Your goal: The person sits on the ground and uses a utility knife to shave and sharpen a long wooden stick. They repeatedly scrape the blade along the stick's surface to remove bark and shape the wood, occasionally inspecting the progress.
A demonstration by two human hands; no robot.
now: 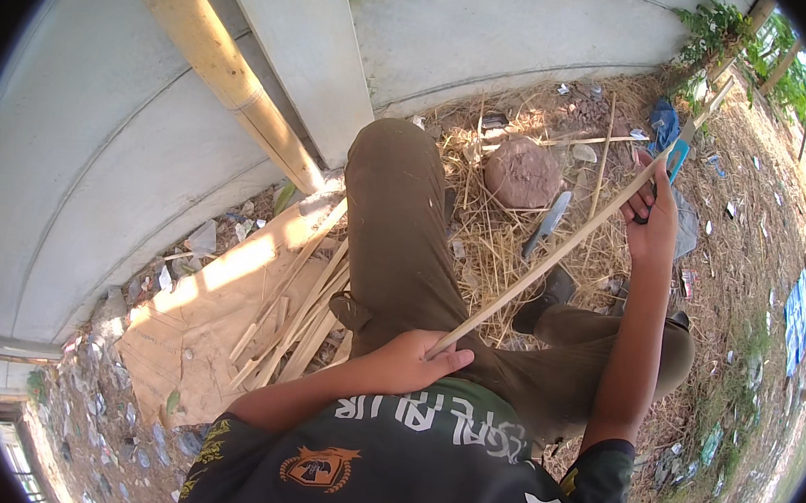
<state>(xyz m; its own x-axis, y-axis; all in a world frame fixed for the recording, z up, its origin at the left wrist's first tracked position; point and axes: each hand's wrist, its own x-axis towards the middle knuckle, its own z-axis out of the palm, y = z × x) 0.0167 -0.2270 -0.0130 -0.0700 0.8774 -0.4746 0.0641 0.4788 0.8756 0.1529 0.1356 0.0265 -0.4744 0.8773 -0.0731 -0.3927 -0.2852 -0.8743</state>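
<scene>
A long pale bamboo strip (556, 255) slants across my lap, from my waist up to the far right. My left hand (417, 360) is closed around its near end, thumb along the top. Farther up, my right hand (654, 211) grips a teal and black knife (679, 159), its grey blade lying close against the strip near the far end. The fingers of that hand partly hide the knife's handle. Whether the blade is cutting into the strip I cannot tell.
A round brown stone (523, 173) sits on straw before me, with a grey blade-shaped tool (547, 224) beside it. Several loose strips (296, 324) lie on a brown sheet (169, 351) at my left. A bamboo pole (223, 63) leans by the pale wall (499, 30). Litter dots the ground.
</scene>
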